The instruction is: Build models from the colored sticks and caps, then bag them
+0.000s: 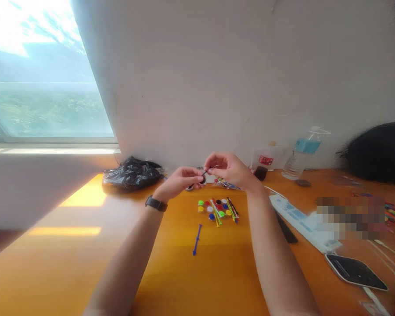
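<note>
My left hand [181,181], with a dark watch on its wrist, pinches a thin black stick [197,180] above the orange table [85,263]. My right hand [228,169] meets it from the right, fingers curled and pinched on the stick's upper end. Just below the hands lies a small heap of coloured round caps and sticks [218,209]. A single blue stick [196,239] lies apart, nearer to me.
A crumpled black plastic bag [131,174] sits at the back left by the wall. A water bottle [302,158], a small jar [266,163], a white printed sheet [304,223] and a phone [355,271] are on the right. Dark hair of another person [378,151] shows far right.
</note>
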